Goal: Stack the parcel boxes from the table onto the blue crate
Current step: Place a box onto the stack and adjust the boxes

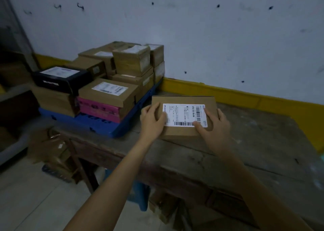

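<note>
A flat brown parcel box (182,100) with a white barcode label lies on the worn wooden table (263,143), just right of the blue crate (98,123). My left hand (152,120) grips its left edge, thumb on top. My right hand (214,123) grips its right side, fingers over the label's corner. The blue crate sits at the table's left end and carries several stacked parcels: brown cartons (131,60), a black box (61,78), a pink box (100,109) and a labelled brown box (108,92).
A white wall with a yellow base strip (228,92) runs behind the table. More cardboard boxes (52,150) lie on the floor at the left under the table's end. A blue stool (140,195) stands below the table. Shelving edges show at far left.
</note>
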